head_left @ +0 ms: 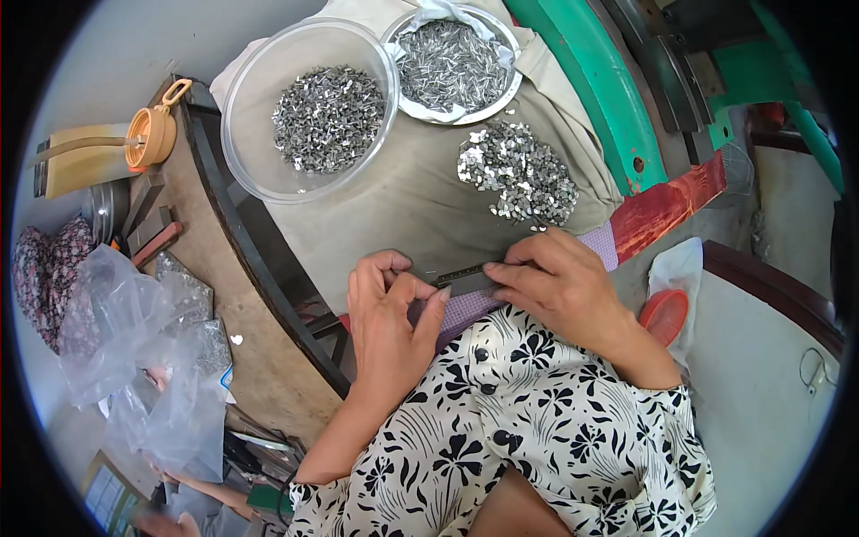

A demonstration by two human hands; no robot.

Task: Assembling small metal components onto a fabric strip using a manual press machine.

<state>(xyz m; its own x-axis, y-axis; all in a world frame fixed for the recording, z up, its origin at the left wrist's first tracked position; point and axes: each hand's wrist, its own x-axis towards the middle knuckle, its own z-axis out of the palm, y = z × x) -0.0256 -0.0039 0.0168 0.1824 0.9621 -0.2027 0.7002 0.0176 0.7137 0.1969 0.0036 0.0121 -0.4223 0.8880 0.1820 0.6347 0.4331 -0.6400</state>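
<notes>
Hands: our left hand (391, 313) and right hand (555, 282) pinch a narrow dark metal strip (465, 279) on our lap, fingers closed on its ends.
Risk: we judge a slip could scatter the loose pile of small silver metal pieces (519, 172) just beyond.

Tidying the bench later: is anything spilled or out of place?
Yes. A heap of small metal pieces lies loose on the cloth, outside both bowls, and one stray piece sits alone on the table.
</notes>
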